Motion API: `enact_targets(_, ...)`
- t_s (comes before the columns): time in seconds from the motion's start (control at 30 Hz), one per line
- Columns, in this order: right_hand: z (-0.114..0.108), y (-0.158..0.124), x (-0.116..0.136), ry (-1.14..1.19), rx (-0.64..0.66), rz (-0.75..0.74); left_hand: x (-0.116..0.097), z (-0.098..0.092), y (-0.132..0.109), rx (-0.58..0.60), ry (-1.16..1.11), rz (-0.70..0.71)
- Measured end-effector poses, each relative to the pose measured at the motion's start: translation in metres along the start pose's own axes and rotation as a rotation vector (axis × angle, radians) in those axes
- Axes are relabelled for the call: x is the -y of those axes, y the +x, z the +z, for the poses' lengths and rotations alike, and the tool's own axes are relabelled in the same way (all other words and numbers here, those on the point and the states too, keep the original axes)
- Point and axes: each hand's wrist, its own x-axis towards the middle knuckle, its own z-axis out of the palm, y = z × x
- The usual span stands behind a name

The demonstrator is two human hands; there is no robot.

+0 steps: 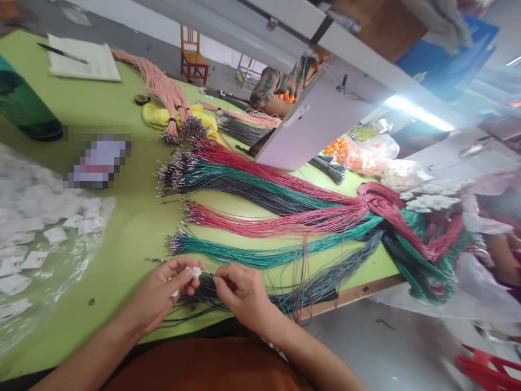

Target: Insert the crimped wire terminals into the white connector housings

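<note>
Left hand [163, 293] is closed on white connector [195, 271], right hand [241, 293] on dark wire [205, 290]; coloured bundles [264, 224] judged unworked on worktop [130, 228].

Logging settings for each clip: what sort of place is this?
Likely a wire-harness assembly workshop: bundles of terminated wires cover a green worktable, a bag of small white parts lies beside them, and the left hand pinches a white connector.
</note>
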Motion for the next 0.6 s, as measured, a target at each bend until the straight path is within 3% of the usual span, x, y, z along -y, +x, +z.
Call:
enact_targets(0.43, 0.002, 0.016, -0.005, 0.297, 0.213, 0.214, 0.005, -0.004, 0.000, 0.054, 0.160, 0.019)
enact_targets(0.6, 0.006, 0.014, -0.007, 0.214, 0.158, 0.109, 0.006, -0.003, 0.005, 0.013, 0.191, 0.029)
